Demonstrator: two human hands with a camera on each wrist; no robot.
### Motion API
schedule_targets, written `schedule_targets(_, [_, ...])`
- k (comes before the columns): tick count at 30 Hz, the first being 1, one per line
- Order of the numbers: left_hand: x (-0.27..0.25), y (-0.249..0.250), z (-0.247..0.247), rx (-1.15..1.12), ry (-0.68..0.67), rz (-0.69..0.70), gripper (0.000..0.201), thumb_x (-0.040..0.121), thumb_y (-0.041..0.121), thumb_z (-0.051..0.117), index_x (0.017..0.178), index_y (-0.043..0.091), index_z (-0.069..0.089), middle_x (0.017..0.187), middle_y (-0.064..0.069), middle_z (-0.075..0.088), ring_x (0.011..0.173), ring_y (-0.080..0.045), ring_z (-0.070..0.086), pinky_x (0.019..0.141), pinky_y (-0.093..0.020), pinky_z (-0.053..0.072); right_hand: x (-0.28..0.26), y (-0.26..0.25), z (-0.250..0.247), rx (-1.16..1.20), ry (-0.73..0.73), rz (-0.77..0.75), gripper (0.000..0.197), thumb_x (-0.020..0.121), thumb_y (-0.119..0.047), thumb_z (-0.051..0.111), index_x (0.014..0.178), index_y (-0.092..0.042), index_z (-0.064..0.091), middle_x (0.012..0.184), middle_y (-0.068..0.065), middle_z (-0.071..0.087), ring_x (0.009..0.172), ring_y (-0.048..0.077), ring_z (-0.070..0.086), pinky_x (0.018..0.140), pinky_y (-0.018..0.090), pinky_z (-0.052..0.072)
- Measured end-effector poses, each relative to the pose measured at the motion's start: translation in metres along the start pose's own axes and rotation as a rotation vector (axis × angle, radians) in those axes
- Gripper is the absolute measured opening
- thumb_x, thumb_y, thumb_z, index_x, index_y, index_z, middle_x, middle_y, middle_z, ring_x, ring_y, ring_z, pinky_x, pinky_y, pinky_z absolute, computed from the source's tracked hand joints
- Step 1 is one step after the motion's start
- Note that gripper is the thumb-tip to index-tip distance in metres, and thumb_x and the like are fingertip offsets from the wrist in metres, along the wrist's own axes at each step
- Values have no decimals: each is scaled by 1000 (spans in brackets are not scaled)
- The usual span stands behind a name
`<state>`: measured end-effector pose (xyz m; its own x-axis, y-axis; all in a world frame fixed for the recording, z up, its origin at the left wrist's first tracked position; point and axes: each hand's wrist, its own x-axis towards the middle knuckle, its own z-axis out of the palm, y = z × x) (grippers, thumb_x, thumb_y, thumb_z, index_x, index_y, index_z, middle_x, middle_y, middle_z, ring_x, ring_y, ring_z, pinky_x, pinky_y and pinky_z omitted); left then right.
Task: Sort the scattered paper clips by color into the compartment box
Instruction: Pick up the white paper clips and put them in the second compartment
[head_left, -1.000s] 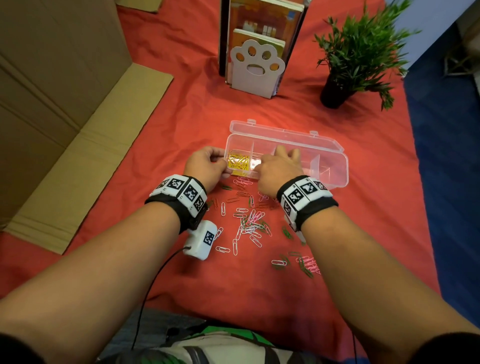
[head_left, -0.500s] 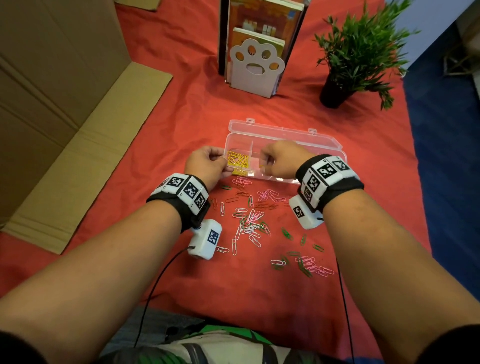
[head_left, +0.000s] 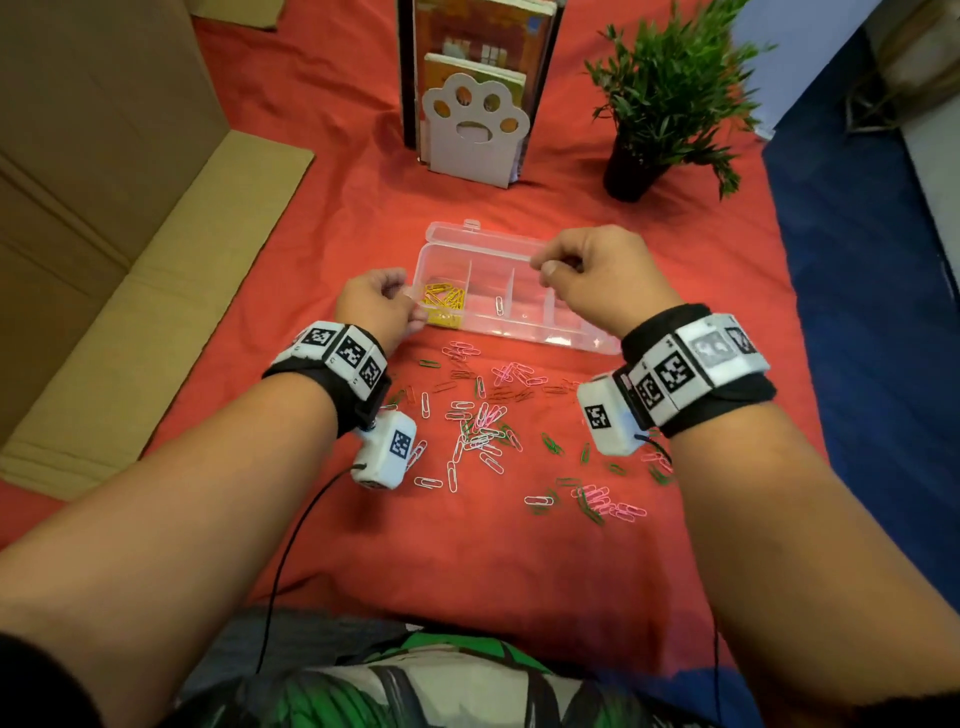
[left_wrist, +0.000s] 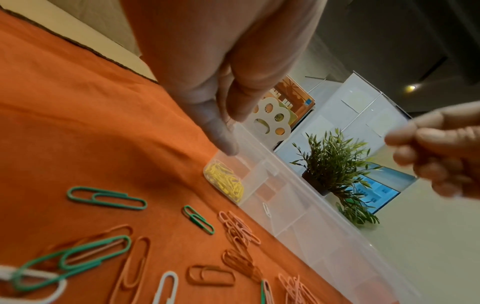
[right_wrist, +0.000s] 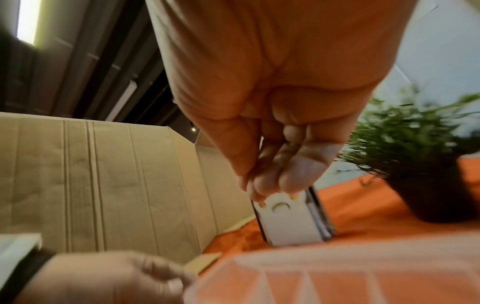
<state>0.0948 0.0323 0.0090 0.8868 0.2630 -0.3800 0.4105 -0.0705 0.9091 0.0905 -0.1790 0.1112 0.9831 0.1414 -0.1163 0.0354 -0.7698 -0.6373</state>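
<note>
While left hand (head_left: 375, 306) pinches left end wall of clear box (head_left: 524, 340), I see right hand (head_left: 597, 273) raised over middle compartments, fingers curled together; held contents, cannot tell. Yellow clips (head_left: 442, 303) in leftmost compartment, white clip (head_left: 499, 304) in next; loose clips (head_left: 483, 415) on red cloth (head_left: 467, 561) just before box.

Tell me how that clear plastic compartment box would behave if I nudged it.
The clear plastic compartment box looks thin-walled and nearly empty, so probably light and apt to slide on the red cloth. The left hand gripping its end likely steadies it. Low and flat, it seems unlikely to tip.
</note>
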Motion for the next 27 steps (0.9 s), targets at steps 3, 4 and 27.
schedule_targets(3, [-14,-7,-11,224,84,147,26,85,8,53,111,11,56,95,-10,61,53,-14,62,62,-34,57,-34,26,13,-37,-53,61,15,87,-12,57,92,-12,71,76,2,63,75,17,58,75,30,50])
schedule_targets(4, [-21,-10,-15,313,86,202,24,83,11,56,106,12,60,97,-13,64,62,-21,62,71,-38,56,-46,34,20,-50,-86,84,15,87,-12,56,91,-12,70,77,2,63,76,17,58,74,27,48])
schedule_targets(27, [-111,-78,-24,1131,-292,374,15,82,25,60,85,10,60,95,-14,60,95,-34,56,82,-41,47,-117,53,139,-429,-155,-55,18,87,-4,49,105,-3,51,110,16,52,106,35,49,89,42,43])
